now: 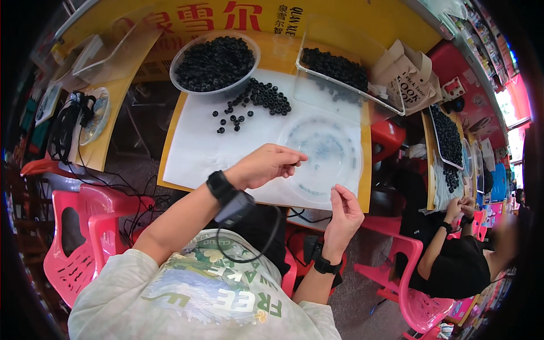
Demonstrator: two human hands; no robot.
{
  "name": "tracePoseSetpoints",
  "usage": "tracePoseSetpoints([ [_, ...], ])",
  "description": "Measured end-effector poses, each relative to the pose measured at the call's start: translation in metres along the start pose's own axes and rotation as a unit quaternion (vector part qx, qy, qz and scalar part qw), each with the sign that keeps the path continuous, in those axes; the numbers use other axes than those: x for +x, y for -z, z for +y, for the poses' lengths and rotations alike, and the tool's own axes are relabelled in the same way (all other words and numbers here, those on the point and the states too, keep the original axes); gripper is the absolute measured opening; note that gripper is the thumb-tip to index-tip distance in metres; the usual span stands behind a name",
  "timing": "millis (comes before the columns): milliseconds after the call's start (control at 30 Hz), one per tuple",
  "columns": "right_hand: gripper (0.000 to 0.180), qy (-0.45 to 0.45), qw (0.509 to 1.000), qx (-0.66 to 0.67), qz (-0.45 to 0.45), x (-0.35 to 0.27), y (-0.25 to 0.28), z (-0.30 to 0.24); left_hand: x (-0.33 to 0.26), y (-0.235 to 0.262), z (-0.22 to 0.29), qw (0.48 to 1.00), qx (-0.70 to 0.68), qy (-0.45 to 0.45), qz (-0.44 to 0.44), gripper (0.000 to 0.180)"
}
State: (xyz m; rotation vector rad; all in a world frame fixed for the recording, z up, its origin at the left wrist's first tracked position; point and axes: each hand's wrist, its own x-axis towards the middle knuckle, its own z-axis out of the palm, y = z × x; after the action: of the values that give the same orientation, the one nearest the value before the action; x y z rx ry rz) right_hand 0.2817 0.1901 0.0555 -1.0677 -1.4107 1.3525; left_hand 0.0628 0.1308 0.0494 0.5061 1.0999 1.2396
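Note:
My left hand [268,166] is over the white work surface, fingers curled in and tips drawn together toward the right. My right hand [347,214] is raised near the table's front edge, its thumb and fingertips pinched. Whatever either hand holds is too small to make out. Beyond and between them lies a clear round plastic dish [352,148] with small pale blue bits in it. Several loose black beads [268,97] are spread farther back, beside a translucent bowl [256,62] heaped with black beads [212,63].
A clear rectangular bin [391,106] with black beads stands at the back right, beside a paper bag [405,73]. Pink plastic chairs [85,238] flank me. At the right a co-worker in black [453,266] sits by another table. Cables hang below my table's front edge.

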Motion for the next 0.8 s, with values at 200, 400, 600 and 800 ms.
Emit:
tracePoseSetpoints([
  [200,0.010,-0.049,0.994,0.024,-0.091,-0.021,-0.043,-0.022,-0.056,0.028,-0.009,0.977,-0.210,0.005,-0.048,0.033],
  [400,0.010,0.019,0.982,-0.011,-0.189,-0.039,-0.094,-0.027,-0.090,0.042,-0.026,0.962,-0.272,-0.018,-0.010,0.022],
  [600,0.012,0.126,0.962,-0.119,-0.209,-0.047,-0.117,-0.035,-0.106,0.054,-0.029,0.958,-0.281,-0.049,0.009,0.023],
  [800,0.013,0.155,0.953,-0.152,-0.212,-0.055,-0.125,-0.036,-0.105,0.058,-0.036,0.961,-0.273,-0.049,0.022,0.023],
])
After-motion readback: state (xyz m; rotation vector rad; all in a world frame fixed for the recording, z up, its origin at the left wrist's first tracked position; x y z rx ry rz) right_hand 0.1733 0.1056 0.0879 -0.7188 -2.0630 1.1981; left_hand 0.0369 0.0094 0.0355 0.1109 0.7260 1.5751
